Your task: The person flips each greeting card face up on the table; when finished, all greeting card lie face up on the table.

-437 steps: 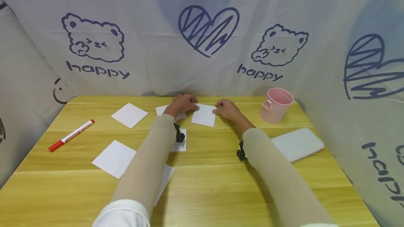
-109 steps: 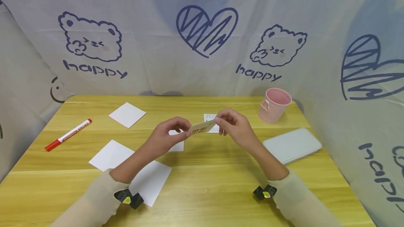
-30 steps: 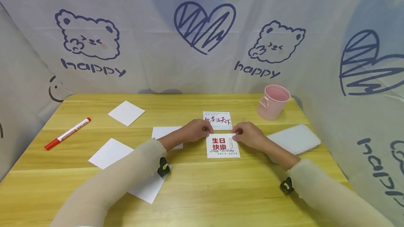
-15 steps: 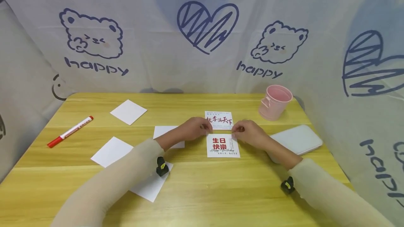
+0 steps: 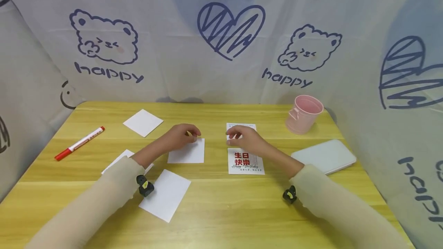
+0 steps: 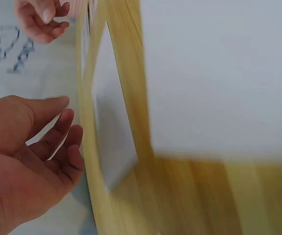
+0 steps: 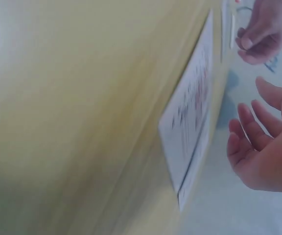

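Both grips are loose and hold nothing: left hand (image 5: pixel 182 133) hovers over a blank white card (image 5: pixel 187 152), right hand (image 5: pixel 243 138) above the red-lettered card (image 5: pixel 245 163).

We see two printed cards (image 5: pixel 245 160) mid-table (image 5: pixel 221 210), one behind the other. Blank sheets (image 5: pixel 187 152) lie left of them, marker (image 5: pixel 79 148) far left. Cup (image 5: pixel 303 114) sits back right, flat case (image 5: pixel 325 156) right, in front of it.
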A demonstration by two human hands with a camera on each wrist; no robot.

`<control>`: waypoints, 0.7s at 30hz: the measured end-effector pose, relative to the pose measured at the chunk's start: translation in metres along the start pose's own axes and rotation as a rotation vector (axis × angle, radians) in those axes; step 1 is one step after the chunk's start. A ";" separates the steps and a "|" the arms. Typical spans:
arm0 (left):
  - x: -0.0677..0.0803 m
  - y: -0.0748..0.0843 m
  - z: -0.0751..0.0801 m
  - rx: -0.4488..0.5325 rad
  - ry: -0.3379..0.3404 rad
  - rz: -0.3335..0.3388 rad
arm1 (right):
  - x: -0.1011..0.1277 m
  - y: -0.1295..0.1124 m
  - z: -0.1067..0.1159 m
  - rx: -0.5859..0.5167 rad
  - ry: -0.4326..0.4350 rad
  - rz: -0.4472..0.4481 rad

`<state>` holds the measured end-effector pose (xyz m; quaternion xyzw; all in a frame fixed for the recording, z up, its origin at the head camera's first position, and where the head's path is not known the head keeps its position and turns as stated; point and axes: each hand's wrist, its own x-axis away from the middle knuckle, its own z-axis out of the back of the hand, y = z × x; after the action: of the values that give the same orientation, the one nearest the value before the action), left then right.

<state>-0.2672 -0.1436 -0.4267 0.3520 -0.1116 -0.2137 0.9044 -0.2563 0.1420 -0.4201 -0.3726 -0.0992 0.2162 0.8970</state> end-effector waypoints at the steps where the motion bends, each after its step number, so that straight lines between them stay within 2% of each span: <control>1: 0.003 -0.005 0.004 -0.001 0.001 0.018 | -0.004 -0.003 -0.005 -0.008 -0.015 0.000; 4: 0.009 -0.019 0.014 0.006 0.006 0.072 | -0.015 -0.011 -0.019 -0.033 -0.054 -0.012; 8: 0.017 -0.032 0.026 0.019 0.020 0.097 | -0.033 -0.017 -0.035 -0.045 -0.075 0.011; 15: 0.027 -0.053 0.036 -0.009 -0.003 0.075 | -0.057 -0.026 -0.053 0.047 -0.138 0.057; 21: 0.028 -0.058 0.039 -0.002 -0.031 0.062 | -0.064 -0.027 -0.059 0.168 -0.156 0.042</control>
<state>-0.2741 -0.2186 -0.4366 0.3443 -0.1360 -0.1912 0.9091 -0.2846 0.0584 -0.4434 -0.2799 -0.1424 0.2710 0.9099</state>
